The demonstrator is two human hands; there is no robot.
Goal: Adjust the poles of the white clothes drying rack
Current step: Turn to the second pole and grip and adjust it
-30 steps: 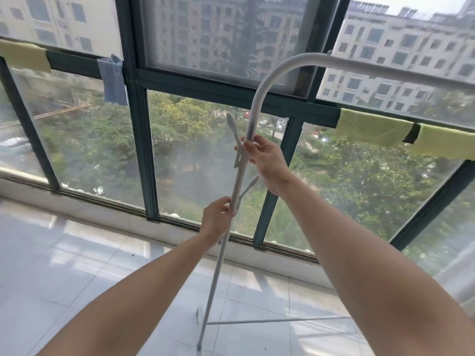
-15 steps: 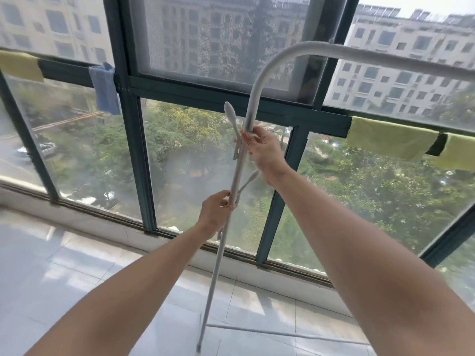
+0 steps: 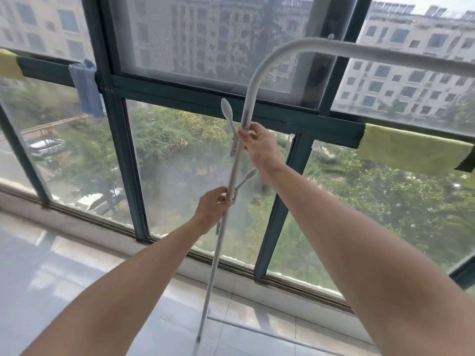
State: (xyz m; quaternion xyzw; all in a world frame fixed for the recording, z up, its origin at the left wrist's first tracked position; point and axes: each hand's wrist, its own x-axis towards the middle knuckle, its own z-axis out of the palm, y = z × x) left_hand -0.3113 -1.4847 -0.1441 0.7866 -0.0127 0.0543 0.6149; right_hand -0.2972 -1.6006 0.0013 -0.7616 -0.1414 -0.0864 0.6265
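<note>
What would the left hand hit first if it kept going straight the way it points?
The left hand already grips the pole. Going on, it would probably meet the lower peg, then the window glass; depth is unclear.

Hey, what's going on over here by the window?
A person is working on a white clothes drying rack beside the window. The right hand grips its upright pole just below the curved bend, and the left hand holds the same pole lower down, near a small folding peg. Cloths hang on the window frame.
</note>
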